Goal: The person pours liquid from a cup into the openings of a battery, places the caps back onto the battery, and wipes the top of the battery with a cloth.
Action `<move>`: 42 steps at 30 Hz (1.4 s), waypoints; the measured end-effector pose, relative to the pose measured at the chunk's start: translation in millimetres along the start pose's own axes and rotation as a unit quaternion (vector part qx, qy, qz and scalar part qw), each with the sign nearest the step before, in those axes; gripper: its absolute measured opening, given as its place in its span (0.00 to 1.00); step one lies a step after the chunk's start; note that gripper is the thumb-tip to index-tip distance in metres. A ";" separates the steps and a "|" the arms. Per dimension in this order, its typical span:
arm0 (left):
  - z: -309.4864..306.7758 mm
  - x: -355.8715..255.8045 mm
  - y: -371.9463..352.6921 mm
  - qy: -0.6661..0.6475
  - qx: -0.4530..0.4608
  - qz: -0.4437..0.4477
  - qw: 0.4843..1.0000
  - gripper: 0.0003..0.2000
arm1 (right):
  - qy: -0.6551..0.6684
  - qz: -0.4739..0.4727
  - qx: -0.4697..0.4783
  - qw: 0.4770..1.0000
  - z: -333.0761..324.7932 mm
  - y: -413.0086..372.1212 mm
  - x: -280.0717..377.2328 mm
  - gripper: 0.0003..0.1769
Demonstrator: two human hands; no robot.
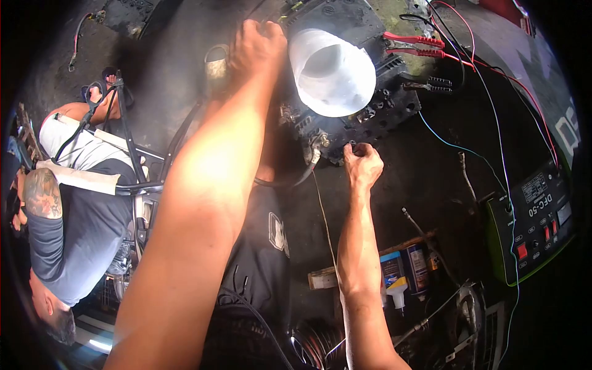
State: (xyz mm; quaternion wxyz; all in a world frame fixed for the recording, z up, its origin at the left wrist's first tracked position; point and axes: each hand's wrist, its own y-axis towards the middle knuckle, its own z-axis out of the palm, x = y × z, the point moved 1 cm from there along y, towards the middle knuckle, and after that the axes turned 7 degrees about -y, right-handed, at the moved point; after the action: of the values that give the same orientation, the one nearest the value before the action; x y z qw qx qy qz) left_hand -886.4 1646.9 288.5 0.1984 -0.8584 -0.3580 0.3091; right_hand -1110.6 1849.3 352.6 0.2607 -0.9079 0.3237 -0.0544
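A grimy black casing (394,108) with several fittings lies on the dark floor. On top of it rests a translucent white plastic container (336,83), tilted toward me. My left hand (258,50) is closed at the casing's far left side, left of the container; whatever it holds is hidden. At the near edge of the casing, my right hand (362,165) has its fingers curled together, and I cannot make out what is in them. A cable end (316,154) with a pale wrap meets the casing left of my right hand.
Red clamps (419,47) and a black clamp (435,84) sit right of the casing. Wires run to a box marked DFC-50 (536,213). Bottles (394,274) stand near my right forearm. Another person (80,222) sits at the left beside a metal frame (132,139).
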 end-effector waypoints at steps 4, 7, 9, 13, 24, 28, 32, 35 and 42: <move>-1.2 -0.3 -0.3 0.000 0.003 -0.003 1.000 0.24 | 0.078 -0.032 -0.050 0.995 7.6 -7.3 -7.5 0.12; -0.4 0.3 0.5 0.000 0.002 -0.010 1.000 0.24 | 0.063 -0.020 -0.050 0.997 8.4 -10.5 -6.1 0.12; -1.5 -0.6 -0.1 0.002 0.002 -0.009 1.000 0.24 | 0.069 -0.029 -0.050 0.996 7.2 -9.1 -5.1 0.13; -1.9 -1.7 -0.8 -0.001 0.000 -0.005 1.000 0.24 | 0.047 -0.016 -0.033 0.998 0.4 -6.2 -0.2 0.13; -1.4 -2.6 0.5 0.002 0.008 -0.017 1.000 0.24 | 0.237 0.301 0.170 0.908 10.7 5.9 -21.6 0.16; -2.3 -1.9 0.5 0.012 0.019 -0.022 1.000 0.24 | 0.040 -0.058 0.004 0.998 -5.4 -2.9 -4.9 0.15; 7.9 5.6 5.2 0.010 -0.025 -0.004 1.000 0.21 | -0.013 -0.090 0.008 0.996 -4.0 -1.6 -0.4 0.15; 14.0 11.7 6.2 0.007 -0.063 0.008 0.998 0.19 | -0.035 -0.104 0.000 0.994 -2.9 -5.9 0.6 0.14; 15.3 14.1 8.4 0.000 -0.063 0.017 0.998 0.18 | 0.078 0.080 -0.015 0.994 20.3 -9.7 2.1 0.17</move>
State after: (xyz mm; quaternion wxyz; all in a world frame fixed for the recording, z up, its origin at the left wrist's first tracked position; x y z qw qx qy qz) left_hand -884.7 1653.6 267.1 0.1385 -0.8750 -0.3626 0.2894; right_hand -1098.0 1863.3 340.0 0.2245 -0.8759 0.4154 -0.0986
